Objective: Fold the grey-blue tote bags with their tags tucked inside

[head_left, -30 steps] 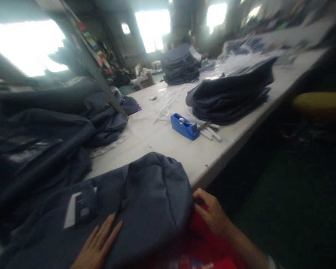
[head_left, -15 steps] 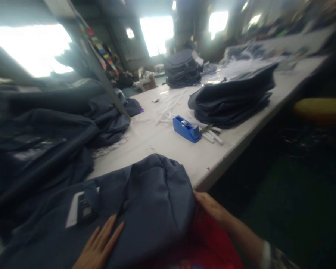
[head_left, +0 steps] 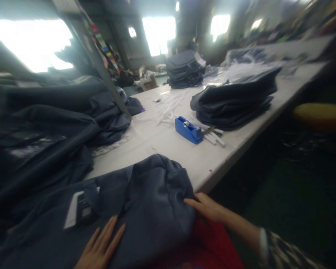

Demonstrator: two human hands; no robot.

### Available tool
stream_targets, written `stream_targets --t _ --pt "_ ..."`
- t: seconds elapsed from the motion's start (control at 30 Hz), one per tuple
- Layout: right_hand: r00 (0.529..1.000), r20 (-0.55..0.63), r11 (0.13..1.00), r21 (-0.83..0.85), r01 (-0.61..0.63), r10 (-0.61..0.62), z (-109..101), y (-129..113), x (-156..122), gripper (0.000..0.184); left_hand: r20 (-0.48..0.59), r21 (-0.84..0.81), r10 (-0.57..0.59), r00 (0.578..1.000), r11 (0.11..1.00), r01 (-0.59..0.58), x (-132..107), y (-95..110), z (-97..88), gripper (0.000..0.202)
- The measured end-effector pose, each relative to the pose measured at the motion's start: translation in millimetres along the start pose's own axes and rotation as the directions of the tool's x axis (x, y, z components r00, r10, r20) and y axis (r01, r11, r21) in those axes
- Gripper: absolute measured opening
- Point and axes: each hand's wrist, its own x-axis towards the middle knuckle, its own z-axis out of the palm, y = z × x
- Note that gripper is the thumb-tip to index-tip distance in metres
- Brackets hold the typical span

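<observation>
A dark blue-grey fabric bag (head_left: 156,209) lies across the near end of the table, with a white and black tag (head_left: 74,211) on its upper face. My left hand (head_left: 99,246) rests flat on the bag just below the tag, its fingers spread. At the bag's right end, my right hand (head_left: 208,207) grips the rounded edge. One digit presses a dent into the near side, while the other fingertips are partly hidden behind the edge. Red cloth (head_left: 212,243) shows beneath my right forearm.
A blue tape dispenser (head_left: 188,130) stands on the white table (head_left: 156,138), beside white strips (head_left: 215,138). Farther back are two stacks of dark bags (head_left: 232,104). A heap of dark fabric (head_left: 44,127) and a slanted post (head_left: 106,74) stand left. A yellow seat (head_left: 320,114) is at right.
My right hand has shifted slightly inward over the bag's end, and the fabric there is now dented. My left hand has stayed nearly in place. The view has moved slightly.
</observation>
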Motion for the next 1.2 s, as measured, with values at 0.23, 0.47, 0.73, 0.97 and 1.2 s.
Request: stream_targets --t 0.23,0.47,0.73,0.97,1.2 --pt "0.983 -0.032 0.982 0.062 0.18 -0.179 0.6 -14.4 -5.9 0.054 0.057 -0.023 -0.006 0.998 1.0 0.007 2.5 3.7 -12.5 0.124" --pt "0.962 -0.179 0.969 0.099 0.228 -0.208 -12.4 -14.4 -18.5 0.057 0.008 -0.037 -0.021 1.0 0.999 0.021 1.9 4.1 -8.9 0.123" --pt "0.978 -0.145 0.974 0.148 0.171 -0.15 -8.3 24.7 -24.2 0.056 0.012 -0.055 -0.018 1.0 0.998 0.018 0.4 1.9 -1.4 0.124" --pt "0.971 -0.017 0.928 0.29 0.233 -0.238 1.2 31.5 -32.5 0.06 -0.001 -0.065 0.001 1.0 0.998 -0.001 1.6 1.0 -4.7 0.12" --pt "0.926 -0.238 0.925 0.174 0.338 -0.294 22.0 36.2 -25.2 0.04 0.006 -0.068 -0.01 1.0 0.998 0.01 0.2 -0.4 -3.8 0.122"
